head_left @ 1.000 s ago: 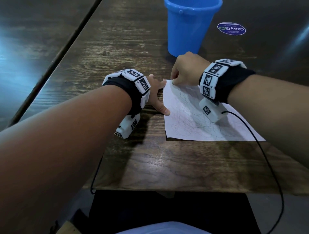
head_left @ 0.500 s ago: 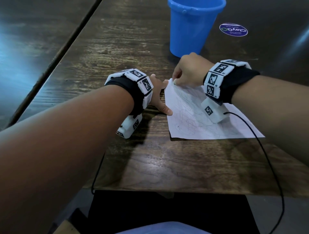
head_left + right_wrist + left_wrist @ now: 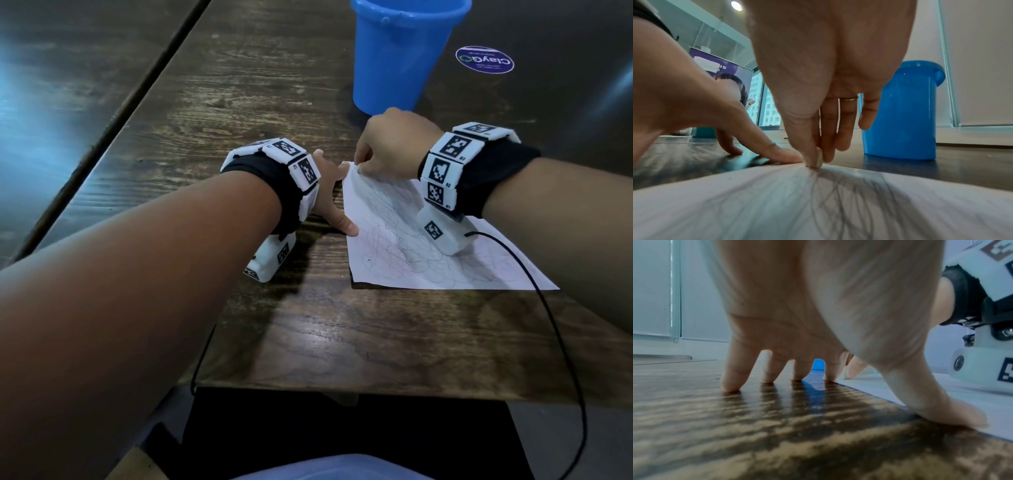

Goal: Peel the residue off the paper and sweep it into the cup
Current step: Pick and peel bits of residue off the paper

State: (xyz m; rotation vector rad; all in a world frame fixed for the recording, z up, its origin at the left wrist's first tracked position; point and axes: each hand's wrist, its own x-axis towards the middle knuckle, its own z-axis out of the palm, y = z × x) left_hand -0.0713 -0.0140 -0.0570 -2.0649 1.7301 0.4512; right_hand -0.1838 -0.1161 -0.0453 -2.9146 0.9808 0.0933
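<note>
Lifted since a second ago, the far left corner of the scribbled white paper sheet (image 3: 411, 240) rides pinched in my right hand (image 3: 394, 144). My left hand (image 3: 329, 192) presses splayed, straight fingers beside it. Residue is indiscernible. Behind stands the blue plastic cup (image 3: 400, 58), rim cropped.

The left hand (image 3: 327, 192) is held spread, its straight fingertips (image 3: 729, 386) and thumb planted downward, while the right hand (image 3: 390, 144) is kept curled (a thin gold ring (image 3: 847, 99) is worn), thumb and forefinger pinched together.
</note>
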